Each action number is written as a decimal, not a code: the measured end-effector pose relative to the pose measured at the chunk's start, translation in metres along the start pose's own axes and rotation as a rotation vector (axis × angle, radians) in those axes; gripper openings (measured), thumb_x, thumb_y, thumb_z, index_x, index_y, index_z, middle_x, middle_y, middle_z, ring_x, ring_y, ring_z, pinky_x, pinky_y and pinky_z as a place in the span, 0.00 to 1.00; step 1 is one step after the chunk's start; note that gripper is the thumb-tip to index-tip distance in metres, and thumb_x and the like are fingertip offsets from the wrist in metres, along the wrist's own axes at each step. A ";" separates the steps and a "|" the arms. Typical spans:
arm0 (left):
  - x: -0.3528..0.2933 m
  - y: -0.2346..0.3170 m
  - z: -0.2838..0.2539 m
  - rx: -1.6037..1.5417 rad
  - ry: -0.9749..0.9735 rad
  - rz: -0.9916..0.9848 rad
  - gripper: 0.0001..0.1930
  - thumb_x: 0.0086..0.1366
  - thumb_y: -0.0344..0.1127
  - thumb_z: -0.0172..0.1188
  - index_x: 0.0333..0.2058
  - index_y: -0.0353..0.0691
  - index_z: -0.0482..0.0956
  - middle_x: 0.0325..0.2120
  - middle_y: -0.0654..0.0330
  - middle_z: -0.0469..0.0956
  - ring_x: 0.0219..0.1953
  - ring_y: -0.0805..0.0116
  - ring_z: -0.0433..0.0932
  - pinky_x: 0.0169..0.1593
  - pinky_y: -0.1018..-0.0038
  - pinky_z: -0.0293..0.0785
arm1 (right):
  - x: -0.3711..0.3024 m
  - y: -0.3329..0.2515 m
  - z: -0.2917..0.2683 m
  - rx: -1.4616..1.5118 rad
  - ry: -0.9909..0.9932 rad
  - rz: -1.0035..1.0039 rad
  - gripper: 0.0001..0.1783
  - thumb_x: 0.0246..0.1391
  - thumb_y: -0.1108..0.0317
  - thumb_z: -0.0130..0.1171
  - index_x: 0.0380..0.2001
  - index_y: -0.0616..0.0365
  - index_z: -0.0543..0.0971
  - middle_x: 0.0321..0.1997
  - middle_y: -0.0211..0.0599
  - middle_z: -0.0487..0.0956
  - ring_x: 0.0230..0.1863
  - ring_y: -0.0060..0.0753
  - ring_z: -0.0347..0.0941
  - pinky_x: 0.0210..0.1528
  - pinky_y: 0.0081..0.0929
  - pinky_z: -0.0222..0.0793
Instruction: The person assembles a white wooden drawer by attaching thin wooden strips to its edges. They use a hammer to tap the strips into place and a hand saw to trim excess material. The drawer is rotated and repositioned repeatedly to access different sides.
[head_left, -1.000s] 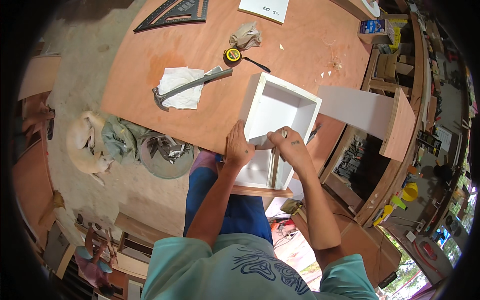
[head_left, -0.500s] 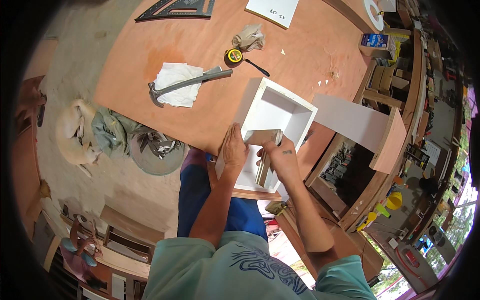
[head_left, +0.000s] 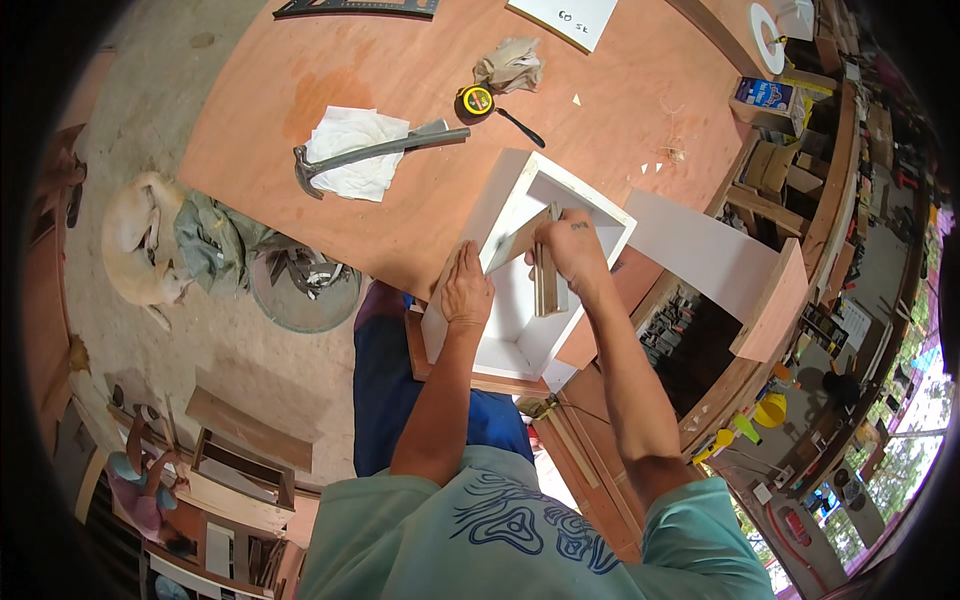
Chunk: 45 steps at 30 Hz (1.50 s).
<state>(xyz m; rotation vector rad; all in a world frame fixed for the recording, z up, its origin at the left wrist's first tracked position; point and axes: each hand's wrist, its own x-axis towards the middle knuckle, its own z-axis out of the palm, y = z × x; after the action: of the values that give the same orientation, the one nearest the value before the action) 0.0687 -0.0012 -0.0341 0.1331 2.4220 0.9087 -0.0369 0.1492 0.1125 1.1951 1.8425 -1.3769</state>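
An open white wooden box (head_left: 507,357) sits at the near edge of the reddish wood table, directly in front of me. My left hand (head_left: 467,287) lies flat against its left outer wall, fingers stretched and pointing away. Over the box opening, my right hand (head_left: 572,248) is closed around a flat, wide metal scraper-like blade (head_left: 516,246) with a long straight strip; its exact kind is unclear. The blade meets the left rim of the box. My palm and curled fingers hide part of the tool.
Beyond the box lie a claw hammer (head_left: 385,153) on white paper (head_left: 350,180), a tape measure (head_left: 474,103) and a crumpled cloth (head_left: 510,65). White and wooden panels (head_left: 697,243) stand to the right. On the floor at left are a dog (head_left: 140,235) and a round bin (head_left: 305,312). Another person (head_left: 145,490) works at lower left.
My right hand and the blade have moved away from me, up along the box toward its far end. My left hand stays on the left wall.
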 end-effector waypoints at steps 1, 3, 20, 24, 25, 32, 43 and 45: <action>0.000 0.000 0.001 0.010 0.027 0.011 0.35 0.54 0.28 0.66 0.61 0.35 0.64 0.60 0.49 0.71 0.60 0.54 0.72 0.59 0.66 0.73 | 0.005 -0.001 -0.002 -0.019 -0.018 -0.014 0.10 0.43 0.74 0.49 0.24 0.75 0.74 0.18 0.49 0.76 0.17 0.37 0.74 0.20 0.35 0.74; -0.001 0.000 0.002 0.032 0.079 0.033 0.34 0.54 0.28 0.67 0.60 0.35 0.66 0.58 0.50 0.73 0.57 0.55 0.75 0.57 0.66 0.75 | 0.012 -0.004 -0.005 -0.056 -0.056 -0.042 0.11 0.42 0.74 0.49 0.23 0.76 0.75 0.18 0.48 0.77 0.17 0.37 0.73 0.21 0.34 0.73; 0.018 0.022 -0.020 0.026 0.017 0.050 0.31 0.54 0.30 0.67 0.56 0.30 0.67 0.52 0.47 0.74 0.55 0.53 0.74 0.58 0.66 0.71 | 0.008 -0.008 -0.014 -0.047 0.020 -0.049 0.10 0.44 0.74 0.49 0.21 0.72 0.76 0.17 0.47 0.76 0.16 0.38 0.73 0.23 0.34 0.70; 0.026 0.018 -0.009 -0.027 0.033 0.102 0.32 0.51 0.29 0.69 0.55 0.30 0.68 0.50 0.46 0.76 0.53 0.51 0.75 0.59 0.64 0.71 | 0.006 -0.010 -0.016 0.029 0.060 -0.028 0.11 0.44 0.73 0.49 0.21 0.72 0.76 0.16 0.46 0.76 0.16 0.36 0.74 0.24 0.34 0.70; 0.027 0.017 -0.008 -0.029 0.047 0.116 0.32 0.51 0.29 0.69 0.55 0.30 0.68 0.50 0.46 0.76 0.53 0.51 0.75 0.59 0.64 0.71 | 0.007 -0.012 -0.018 -0.004 0.041 -0.050 0.11 0.44 0.73 0.49 0.21 0.72 0.76 0.16 0.46 0.76 0.17 0.36 0.74 0.24 0.34 0.70; 0.025 0.017 -0.003 0.033 0.075 0.099 0.32 0.51 0.29 0.69 0.56 0.30 0.68 0.52 0.45 0.76 0.55 0.50 0.75 0.61 0.64 0.70 | 0.027 -0.019 -0.018 -0.102 -0.029 -0.086 0.12 0.42 0.72 0.50 0.20 0.72 0.77 0.15 0.45 0.76 0.16 0.35 0.73 0.24 0.33 0.70; 0.025 0.015 0.006 0.074 0.091 0.086 0.28 0.56 0.31 0.66 0.55 0.30 0.69 0.52 0.45 0.76 0.54 0.51 0.76 0.59 0.64 0.72 | 0.074 -0.016 -0.028 0.129 -0.119 0.017 0.08 0.39 0.77 0.52 0.14 0.70 0.68 0.19 0.46 0.72 0.15 0.46 0.74 0.18 0.39 0.70; 0.026 0.018 0.002 0.064 0.064 0.061 0.28 0.56 0.32 0.66 0.54 0.31 0.69 0.51 0.46 0.76 0.54 0.52 0.76 0.57 0.64 0.73 | 0.075 -0.017 -0.028 0.169 -0.094 0.070 0.08 0.39 0.77 0.52 0.15 0.70 0.66 0.21 0.45 0.71 0.16 0.47 0.74 0.17 0.41 0.70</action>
<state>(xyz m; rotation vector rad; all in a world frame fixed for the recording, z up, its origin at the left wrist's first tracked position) 0.0464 0.0207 -0.0357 0.2050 2.5198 0.8754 -0.0842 0.1988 0.0673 1.2431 1.6311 -1.5462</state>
